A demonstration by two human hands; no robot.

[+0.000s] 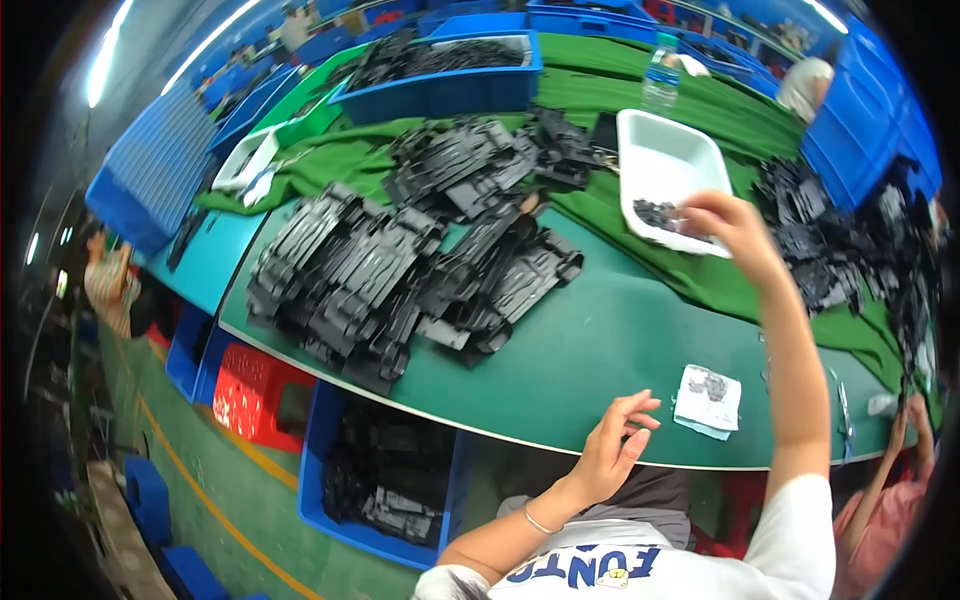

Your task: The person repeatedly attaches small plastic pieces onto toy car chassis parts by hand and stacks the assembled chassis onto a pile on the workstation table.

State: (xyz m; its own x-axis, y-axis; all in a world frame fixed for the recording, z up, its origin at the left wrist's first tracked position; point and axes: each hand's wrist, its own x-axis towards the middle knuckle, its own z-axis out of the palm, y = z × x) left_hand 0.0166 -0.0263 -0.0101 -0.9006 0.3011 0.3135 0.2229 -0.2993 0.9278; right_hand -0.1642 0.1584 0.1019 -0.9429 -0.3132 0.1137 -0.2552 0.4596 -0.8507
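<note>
I see a factory assembly floor: black plastic parts [400, 260] heaped on the green desk [600, 350] left of my right hand [735, 225], blue crates [440, 85] stacked beyond, workers nearby.

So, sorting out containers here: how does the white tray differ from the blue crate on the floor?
The white tray sits on the table's green cloth; the blue crate stands on the floor below the table edge. The tray is shallow and holds a few small black parts; the crate is deeper and piled with larger black parts. The right hand reaches into the tray; no hand touches the crate. Both are open-topped.
</note>
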